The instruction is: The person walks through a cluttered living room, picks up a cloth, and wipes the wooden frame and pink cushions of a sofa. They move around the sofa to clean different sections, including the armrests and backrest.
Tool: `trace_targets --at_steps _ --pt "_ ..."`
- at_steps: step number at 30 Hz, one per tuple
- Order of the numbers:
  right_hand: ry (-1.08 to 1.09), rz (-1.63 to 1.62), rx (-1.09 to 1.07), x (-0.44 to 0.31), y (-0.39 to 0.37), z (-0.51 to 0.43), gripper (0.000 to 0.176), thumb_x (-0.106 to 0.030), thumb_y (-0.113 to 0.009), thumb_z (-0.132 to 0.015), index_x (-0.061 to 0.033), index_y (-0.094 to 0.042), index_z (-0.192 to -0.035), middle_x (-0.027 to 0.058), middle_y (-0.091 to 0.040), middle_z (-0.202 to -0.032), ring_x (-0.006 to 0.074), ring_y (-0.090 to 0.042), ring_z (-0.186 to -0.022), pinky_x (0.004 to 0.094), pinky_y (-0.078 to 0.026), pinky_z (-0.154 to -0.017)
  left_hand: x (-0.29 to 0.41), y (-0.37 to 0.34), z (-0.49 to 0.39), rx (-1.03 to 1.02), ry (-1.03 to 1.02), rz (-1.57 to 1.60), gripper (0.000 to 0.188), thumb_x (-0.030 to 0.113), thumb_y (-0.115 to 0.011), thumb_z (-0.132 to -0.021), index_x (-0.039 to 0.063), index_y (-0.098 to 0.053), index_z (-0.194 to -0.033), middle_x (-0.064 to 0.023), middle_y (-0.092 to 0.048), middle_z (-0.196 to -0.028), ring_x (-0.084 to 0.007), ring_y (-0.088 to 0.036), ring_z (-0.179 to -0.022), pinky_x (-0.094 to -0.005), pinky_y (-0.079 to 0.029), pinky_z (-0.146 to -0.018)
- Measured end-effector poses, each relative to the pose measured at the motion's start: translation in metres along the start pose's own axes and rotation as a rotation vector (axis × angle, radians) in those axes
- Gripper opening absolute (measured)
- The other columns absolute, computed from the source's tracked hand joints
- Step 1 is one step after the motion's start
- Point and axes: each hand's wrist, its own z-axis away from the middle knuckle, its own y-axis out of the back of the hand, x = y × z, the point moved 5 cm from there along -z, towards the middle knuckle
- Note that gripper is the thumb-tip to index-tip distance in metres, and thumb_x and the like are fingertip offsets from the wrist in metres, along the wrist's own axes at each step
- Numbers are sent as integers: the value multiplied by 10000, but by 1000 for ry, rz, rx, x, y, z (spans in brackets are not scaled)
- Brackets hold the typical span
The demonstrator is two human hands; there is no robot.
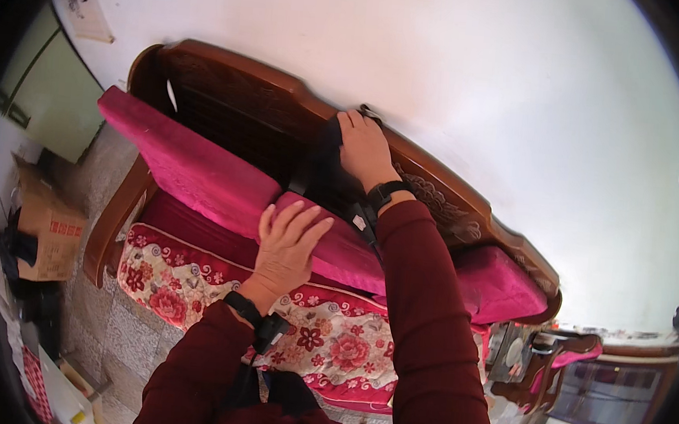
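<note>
My right hand (366, 148) reaches to the top rail of a carved wooden sofa back (248, 84), its fingers bent over a dark cloth (326, 164) that hangs down behind the cushions. Below it, my left hand (288, 247) rests with spread fingers on the upper edge of a pink back cushion (337, 241). Another pink cushion (201, 164) leans forward from the backrest at the left, and a third pink cushion (502, 285) stands at the right end. A floral quilted cover (192, 284) lies over the seat. Black bands circle both wrists.
A curved wooden armrest (116, 214) ends the sofa at the left. Beyond it, a cardboard box (54, 239) stands near a pale green door (56, 80). A white wall (473, 73) rises behind the sofa. Further wooden furniture with pink cushions (577, 354) is at the right.
</note>
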Motion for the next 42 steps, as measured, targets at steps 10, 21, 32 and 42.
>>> trace_targets --at_steps 10,21,32,42 --pt "-192 -334 -67 150 81 142 315 59 -619 -713 -42 -662 -1009 105 -620 -1189 306 -583 -1104 353 -482 -944 1 -2 37 119 -64 -58 593 73 -682 -561 181 -607 -1139 -28 -499 -1261 -285 -394 -1245 -540 -218 -1078" --pt "-1027 79 -21 247 131 318 256 -200 -556 -814 1 -604 -963 245 -646 -925 411 -619 -904 462 -479 -812 1 -10 37 146 -48 -54 591 78 -663 -556 198 -619 -1133 -9 -505 -1260 -264 -398 -1238 -541 -214 -1077" --pt "-1450 -1227 -458 184 5 259 656 -265 -464 -924 54 -144 -1400 280 -265 -1414 538 -531 -1067 546 -485 -888 0 -6 62 175 -117 -91 545 101 -668 -593 193 -600 -1126 -19 -490 -1248 -273 -388 -1231 -555 -222 -1072" --pt "-1097 -1295 -763 9 -119 97 674 -498 -446 -934 -54 -308 -1422 220 -260 -1492 487 -492 -1147 563 -439 -923 -1 1 79 191 -100 -66 475 136 -655 -650 253 -636 -1109 36 -505 -1223 -212 -410 -1211 -547 -235 -1063"
